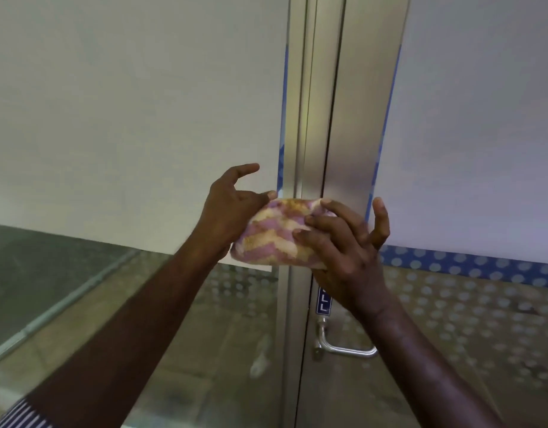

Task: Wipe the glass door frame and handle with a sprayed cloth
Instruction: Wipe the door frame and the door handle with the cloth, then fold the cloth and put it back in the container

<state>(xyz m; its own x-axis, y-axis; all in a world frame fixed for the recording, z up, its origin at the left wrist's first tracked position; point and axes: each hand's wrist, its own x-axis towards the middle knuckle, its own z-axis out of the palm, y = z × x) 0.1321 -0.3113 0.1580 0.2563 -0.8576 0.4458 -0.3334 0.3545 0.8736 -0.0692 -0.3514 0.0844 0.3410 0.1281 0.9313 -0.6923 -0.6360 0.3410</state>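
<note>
A bunched cloth (274, 234) with pink and cream stripes is held between both hands in front of the brushed metal door frame (343, 128). My left hand (227, 211) grips the cloth's left end with thumb and lower fingers, its index finger raised free. My right hand (343, 242) curls its fingers over the cloth's right side, with the thumb sticking up. The silver lever handle (348, 350) sits lower on the frame, partly hidden behind my right forearm.
Frosted white film covers the glass panels left (127, 103) and right (482, 118) of the frame. A blue dotted band (470, 264) runs across the right panel. Below the film, clear glass shows a paved floor outside. A small blue label (324, 301) sits above the handle.
</note>
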